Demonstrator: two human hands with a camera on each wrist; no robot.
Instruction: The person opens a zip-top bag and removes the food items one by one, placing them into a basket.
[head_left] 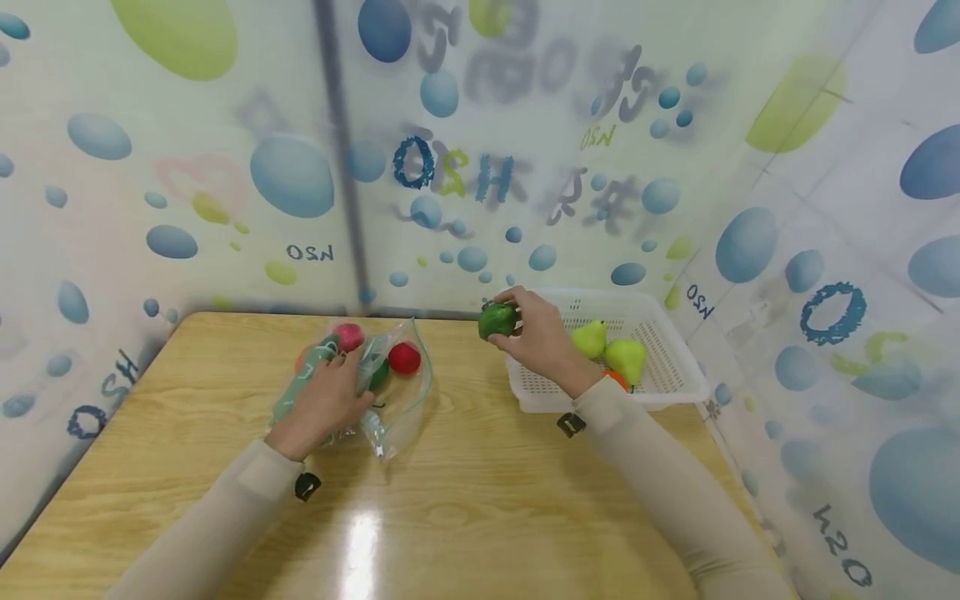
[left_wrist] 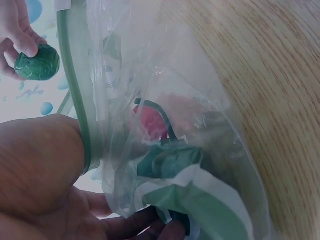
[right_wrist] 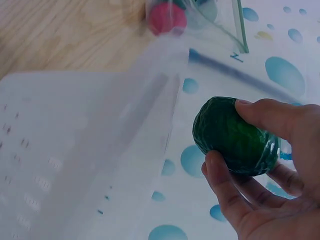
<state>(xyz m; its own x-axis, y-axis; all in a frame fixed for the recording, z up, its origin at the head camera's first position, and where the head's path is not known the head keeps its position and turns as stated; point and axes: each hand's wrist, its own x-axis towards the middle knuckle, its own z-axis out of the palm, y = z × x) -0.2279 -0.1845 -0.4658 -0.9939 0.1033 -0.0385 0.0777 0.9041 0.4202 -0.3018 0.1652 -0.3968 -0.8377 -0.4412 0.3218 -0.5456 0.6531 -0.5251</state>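
In the head view, my right hand (head_left: 542,337) holds a shiny, dark green roundish fruit or vegetable (head_left: 495,322) between thumb and fingers, raised by the left end of a white basket (head_left: 684,392). The right wrist view shows this green piece (right_wrist: 232,137) close up; its exact kind is unclear. On the left, my left hand (head_left: 330,400) grips a clear zip bag (head_left: 405,404) with green print. Through the plastic show a red round piece (head_left: 405,358), a pinkish-red one (head_left: 349,337) and a dark green one (head_left: 378,373). A curved green stem (left_wrist: 162,114) appears in the left wrist view.
Two green pears (head_left: 626,360) and an orange piece (head_left: 617,379) lie in the perforated basket, at the table's back right. The wooden table (head_left: 465,517) meets a wall covering (head_left: 480,233) with printed bubbles behind; another wall stands close on the right.
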